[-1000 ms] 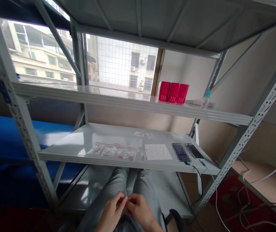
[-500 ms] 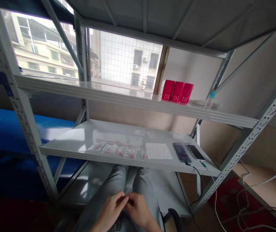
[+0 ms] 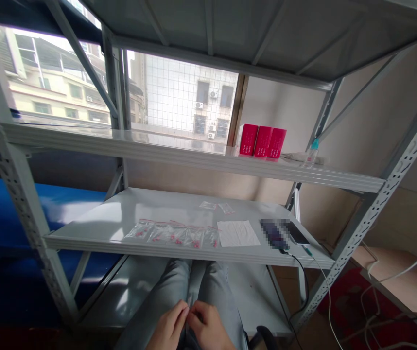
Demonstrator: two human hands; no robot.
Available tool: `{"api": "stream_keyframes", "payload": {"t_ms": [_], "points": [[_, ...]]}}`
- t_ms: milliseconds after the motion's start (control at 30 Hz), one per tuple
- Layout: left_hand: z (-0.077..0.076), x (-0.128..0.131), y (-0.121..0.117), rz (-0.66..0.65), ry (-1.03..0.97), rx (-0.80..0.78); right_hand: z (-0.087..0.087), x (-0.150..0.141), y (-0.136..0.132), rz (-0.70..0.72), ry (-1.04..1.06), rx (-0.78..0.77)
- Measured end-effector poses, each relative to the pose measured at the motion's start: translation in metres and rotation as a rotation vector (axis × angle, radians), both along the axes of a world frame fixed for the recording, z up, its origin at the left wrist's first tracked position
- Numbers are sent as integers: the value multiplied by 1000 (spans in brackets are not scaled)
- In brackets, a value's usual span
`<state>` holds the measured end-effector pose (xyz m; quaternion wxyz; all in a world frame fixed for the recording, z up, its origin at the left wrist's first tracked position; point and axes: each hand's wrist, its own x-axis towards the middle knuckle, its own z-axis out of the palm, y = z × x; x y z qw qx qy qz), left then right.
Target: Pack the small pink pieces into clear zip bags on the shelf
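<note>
My left hand (image 3: 168,328) and my right hand (image 3: 208,329) meet over my lap at the bottom edge of the view, fingertips pinched together on a small thin thing I cannot make out. Both rest above my grey trouser legs (image 3: 179,287), below the metal shelf (image 3: 121,214). On that shelf, near its front edge, lies a row of several small clear bags with pink bits (image 3: 174,234). A white paper sheet (image 3: 237,233) lies to their right, and two more small bags (image 3: 217,207) lie farther back.
Two phones (image 3: 285,232) with cables lie at the shelf's right end. Three red boxes (image 3: 263,141) and a small bottle (image 3: 312,149) stand on the upper shelf. Steel uprights flank me left and right. White cables hang at the right. A blue surface (image 3: 48,204) lies left.
The view has shifted a little; my hands have sunk lower in the frame and stay pinched together over my lap. Nothing on the shelf has moved.
</note>
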<state>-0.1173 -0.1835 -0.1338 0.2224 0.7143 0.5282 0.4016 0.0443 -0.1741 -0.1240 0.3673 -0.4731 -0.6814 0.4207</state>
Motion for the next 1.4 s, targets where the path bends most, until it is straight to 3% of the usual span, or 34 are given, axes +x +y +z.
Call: {"api": "stream_keyframes", "payload": {"t_ms": [200, 500, 767, 900, 1000, 1100, 1267, 1400], "points": [[-5, 0, -7, -49, -9, 16, 4, 0, -3, -15, -140, 100], [6, 2, 2, -64, 232, -130, -1, 3, -1, -159, -282, 215], [12, -1, 4, -64, 334, -237, -8, 10, 10, -243, -165, 139], [14, 0, 7, -52, 344, -278, -1, 8, 3, -139, -151, 176], [17, -1, 6, -53, 375, -275, 10, 11, -4, -9, -301, 262], [19, -4, 3, -64, 453, -253, 16, 13, -11, 70, -473, 237], [24, -1, 0, -70, 507, -245, 11, 6, -12, 55, -531, 197], [27, 4, -4, -108, 302, -230, 11, 4, -11, 28, -489, 181]]}}
